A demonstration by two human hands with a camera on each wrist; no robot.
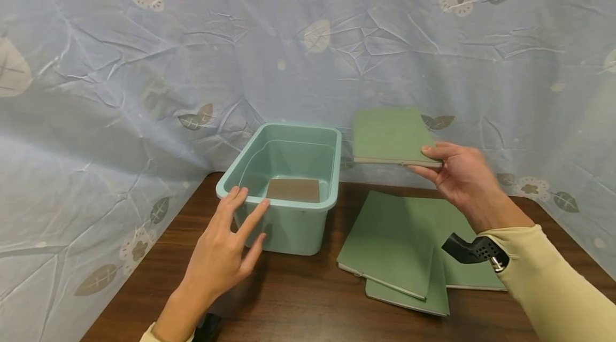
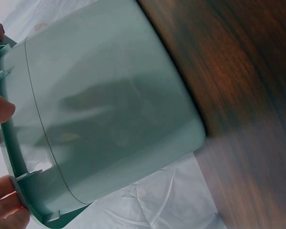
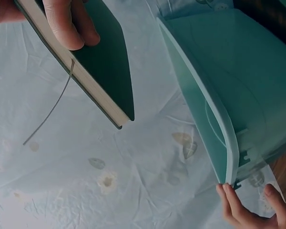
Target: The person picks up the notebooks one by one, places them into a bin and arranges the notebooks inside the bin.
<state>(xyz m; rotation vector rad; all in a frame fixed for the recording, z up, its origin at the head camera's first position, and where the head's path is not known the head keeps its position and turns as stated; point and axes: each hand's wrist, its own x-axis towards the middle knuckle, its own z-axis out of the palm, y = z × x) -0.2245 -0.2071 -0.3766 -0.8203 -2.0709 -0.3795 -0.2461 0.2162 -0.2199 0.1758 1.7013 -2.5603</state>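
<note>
My right hand (image 1: 464, 179) pinches a green hardcover notebook (image 1: 387, 133) by its near right corner, thumb on top and fingers beneath. It is held in the air to the right of a pale teal plastic bin (image 1: 289, 230). In the right wrist view, a thin ribbon bookmark (image 3: 55, 109) dangles from the notebook's page edge (image 3: 97, 93). My left hand (image 1: 221, 248) has its fingers spread, with fingertips touching the bin's near rim. Inside the bin lies a flat brown rectangular item (image 1: 293, 190); its kind cannot be told.
Several more green notebooks (image 1: 392, 240) lie overlapping on the dark wooden table (image 1: 298, 299), right of the bin. A pale blue floral cloth (image 1: 269, 75) hangs behind and along the left side. A black band (image 1: 474, 250) is on my right wrist.
</note>
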